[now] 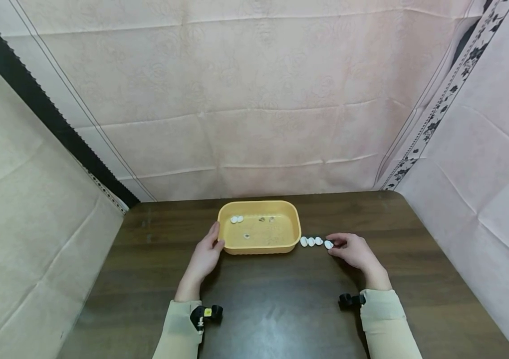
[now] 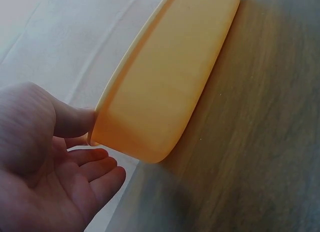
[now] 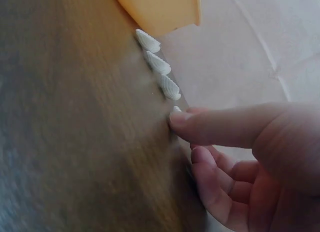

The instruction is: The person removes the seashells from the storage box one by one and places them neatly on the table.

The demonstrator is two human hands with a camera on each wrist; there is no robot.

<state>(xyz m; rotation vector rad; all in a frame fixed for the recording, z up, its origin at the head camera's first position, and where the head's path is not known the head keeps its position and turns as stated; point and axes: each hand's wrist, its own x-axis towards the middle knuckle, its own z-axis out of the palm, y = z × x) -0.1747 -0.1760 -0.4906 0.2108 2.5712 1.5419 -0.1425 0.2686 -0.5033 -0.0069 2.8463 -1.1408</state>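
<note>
At the left end of a yellow plastic tray, my left hand pinches the rim between thumb and forefinger. In the left wrist view its other fingers are loosely bent below the rim. My right hand pinches a white seashell at the table surface, mostly hidden behind the thumb in the right wrist view. Three ribbed white seashells lie in a row between this hand and the tray's right end. Inside the tray are two more white shells and a few small pieces.
The brown wooden table reaches back to a pale cloth wall. More cloth hangs at the left and right sides. A black wrist camera is strapped to the left sleeve, another camera to the right.
</note>
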